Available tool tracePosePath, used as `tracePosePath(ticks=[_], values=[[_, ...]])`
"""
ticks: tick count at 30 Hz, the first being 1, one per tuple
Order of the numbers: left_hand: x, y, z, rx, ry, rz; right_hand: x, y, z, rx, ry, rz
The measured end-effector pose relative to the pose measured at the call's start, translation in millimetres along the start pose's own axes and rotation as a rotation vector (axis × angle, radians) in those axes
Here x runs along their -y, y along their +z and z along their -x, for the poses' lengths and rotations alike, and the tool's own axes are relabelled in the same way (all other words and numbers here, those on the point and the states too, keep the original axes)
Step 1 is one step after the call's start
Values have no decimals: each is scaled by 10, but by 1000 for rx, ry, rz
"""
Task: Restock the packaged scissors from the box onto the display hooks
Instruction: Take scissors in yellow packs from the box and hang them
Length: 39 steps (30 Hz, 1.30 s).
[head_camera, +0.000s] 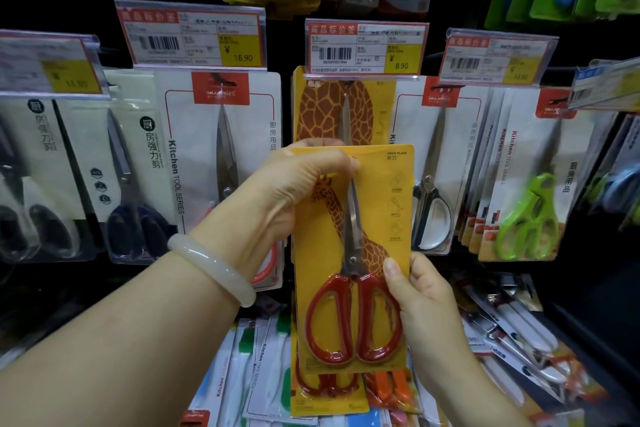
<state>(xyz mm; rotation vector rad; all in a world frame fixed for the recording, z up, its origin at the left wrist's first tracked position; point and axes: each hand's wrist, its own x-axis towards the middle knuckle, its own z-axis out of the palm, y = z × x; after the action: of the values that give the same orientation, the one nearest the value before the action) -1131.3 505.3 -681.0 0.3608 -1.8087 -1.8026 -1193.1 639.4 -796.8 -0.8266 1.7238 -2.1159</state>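
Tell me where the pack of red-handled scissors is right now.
The yellow scissors pack is at the centre of the head view, held by the left hand at its top and the right hand at its lower right edge, just below the 8.90 price tag.

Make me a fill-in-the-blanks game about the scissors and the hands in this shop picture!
1. The held pack is yellow with a ____ drawn on it.
2. Its scissors have ____ handles.
3. The price tag right above the giraffe packs reads ____.
4. The left hand grips the pack's top and the right hand holds its ____ edge.

Missing words: giraffe; red; 8.90; right
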Motion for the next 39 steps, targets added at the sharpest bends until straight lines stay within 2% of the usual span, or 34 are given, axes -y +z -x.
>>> tracePosePath(ticks=[16, 21, 29, 32, 36, 39], values=[[76, -106, 33, -2, 2, 156, -53, -56, -32, -33, 8, 21], [173, -107, 34, 24, 19, 123, -41, -60, -49, -46, -3, 15], [173, -35, 32, 15, 12, 261, -43, -80, -46, -46, -27, 28], [171, -57, 42, 66, -1, 250, -47, -108, -44, -34, -10, 34], [153, -136, 76, 221, -40, 234, -45, -120, -28, 17, 38, 11], [88, -190, 71, 304, 13, 176, -46, -118, -17, 41, 67, 0]])
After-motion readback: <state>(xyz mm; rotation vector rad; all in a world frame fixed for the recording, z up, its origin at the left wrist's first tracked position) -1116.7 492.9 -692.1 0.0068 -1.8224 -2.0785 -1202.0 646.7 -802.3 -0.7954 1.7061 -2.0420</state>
